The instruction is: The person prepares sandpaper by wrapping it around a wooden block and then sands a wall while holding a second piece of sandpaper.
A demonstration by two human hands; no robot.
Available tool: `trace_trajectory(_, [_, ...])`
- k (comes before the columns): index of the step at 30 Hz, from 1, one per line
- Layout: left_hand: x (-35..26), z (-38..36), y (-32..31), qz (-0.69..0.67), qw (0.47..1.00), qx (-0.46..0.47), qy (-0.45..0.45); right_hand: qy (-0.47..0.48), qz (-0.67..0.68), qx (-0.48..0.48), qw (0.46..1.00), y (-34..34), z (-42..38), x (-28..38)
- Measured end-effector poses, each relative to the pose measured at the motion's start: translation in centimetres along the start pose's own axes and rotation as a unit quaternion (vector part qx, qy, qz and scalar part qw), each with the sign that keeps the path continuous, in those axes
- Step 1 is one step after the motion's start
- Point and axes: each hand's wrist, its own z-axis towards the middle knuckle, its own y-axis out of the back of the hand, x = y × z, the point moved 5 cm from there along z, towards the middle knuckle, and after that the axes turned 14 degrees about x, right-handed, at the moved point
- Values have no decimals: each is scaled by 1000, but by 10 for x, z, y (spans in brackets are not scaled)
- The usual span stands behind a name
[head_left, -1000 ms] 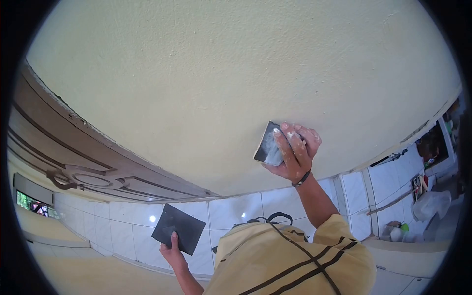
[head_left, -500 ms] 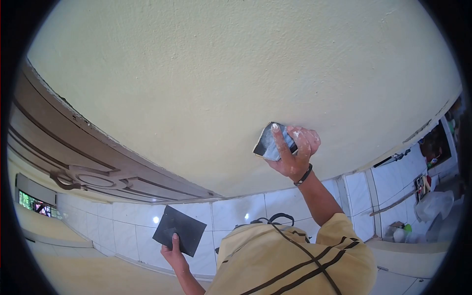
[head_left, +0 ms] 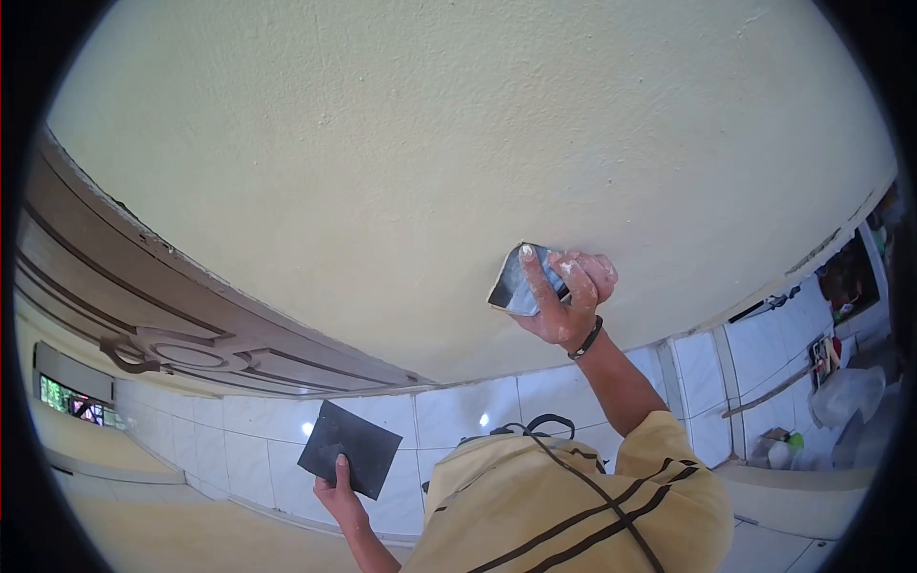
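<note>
My right hand (head_left: 565,296), dusted with white powder, presses a folded, dust-covered piece of sandpaper (head_left: 516,284) against the pale yellow wall (head_left: 458,143). My left hand (head_left: 340,494) is held low and grips a flat dark sheet of sandpaper (head_left: 348,447) by its lower edge, away from the wall. A black band sits on my right wrist. My yellow striped shirt (head_left: 564,506) fills the lower middle of the view.
A brown carved wooden door (head_left: 143,315) stands to the left of the wall. White floor tiles (head_left: 458,411) lie below. At the right are a plastic bag (head_left: 845,393), a green-capped container (head_left: 783,449) and clutter near the floor.
My right hand has slid the folded sandpaper slightly left and down on the wall, and the sheet is more crumpled. The left hand has barely moved.
</note>
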Motion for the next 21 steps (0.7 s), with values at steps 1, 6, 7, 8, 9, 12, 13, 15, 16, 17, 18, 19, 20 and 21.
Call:
trace_trajectory(1, [0, -1, 1, 0, 1000, 1, 0, 1, -2, -3, 1000, 0, 1, 2])
trace_trajectory(6, [0, 0, 0, 2, 1000, 1, 2, -5, 1, -12, 1000, -1, 5, 2])
trace_trajectory(7, [-1, -1, 0, 0, 1000, -5, 3, -4, 0, -14, 1000, -1, 4, 2])
trace_trajectory(8, [-1, -1, 0, -1, 1000, -6, 5, -6, 2, -17, 1000, -2, 2, 3])
trace_trajectory(9, [0, -1, 1, -3, 1000, -7, 7, -8, 3, -19, 1000, -3, 0, 3])
trace_trajectory(12, [-1, -2, 0, 4, 1000, -4, 1, -8, 3, -9, 1000, -2, 5, 3])
trace_trajectory(13, [-2, -1, -1, 8, 1000, -1, -4, -8, 2, -4, 1000, -1, 8, 3])
trace_trajectory(15, [0, -1, 1, 6, 1000, -4, 1, -8, 2, -7, 1000, -1, 5, 3])
trace_trajectory(16, [1, -1, 1, 3, 1000, -6, 4, -6, 3, -10, 1000, -1, 4, 4])
trace_trajectory(17, [0, -1, 1, 3, 1000, -6, 2, -7, 2, -15, 1000, -1, 4, 3])
trace_trajectory(18, [0, -1, 1, 3, 1000, -6, 2, -8, 3, -19, 1000, -1, 4, 4])
trace_trajectory(19, [0, -2, 2, 5, 1000, -6, 3, -11, 3, -22, 1000, 0, 3, 4])
trace_trajectory(20, [1, -3, 3, 9, 1000, -3, 0, -10, 2, -18, 1000, 0, 4, 5])
trace_trajectory(21, [3, -2, 4, 12, 1000, -1, -4, -8, 0, -15, 1000, 1, 6, 6])
